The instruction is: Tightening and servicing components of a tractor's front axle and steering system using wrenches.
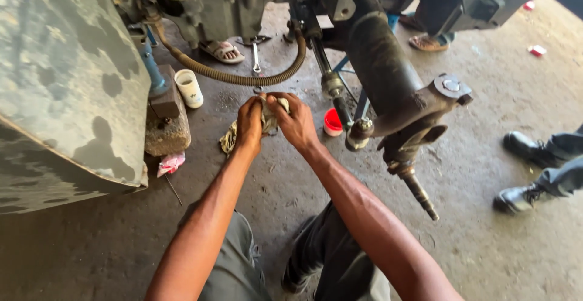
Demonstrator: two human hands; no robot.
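Note:
My left hand (pixel 249 123) and my right hand (pixel 293 120) meet in front of me, both closed around a dirty, crumpled rag (pixel 267 122) whose loose end hangs down to the left. Whatever may be wrapped inside the rag is hidden. Just right of my hands, a greasy vehicle axle arm (pixel 388 76) slopes down to a steering knuckle with a bare spindle (pixel 419 191) pointing at the floor.
A large dusty metal body panel (pixel 67 88) fills the left. A white cup (pixel 189 88) and a stone block (pixel 167 132) stand beside it; a red cap (pixel 332 122), a corrugated hose (pixel 243 77) and a wrench (pixel 255 58) lie ahead. Other people's sandalled feet (pixel 223 51) and booted feet (pixel 531 173) stand around.

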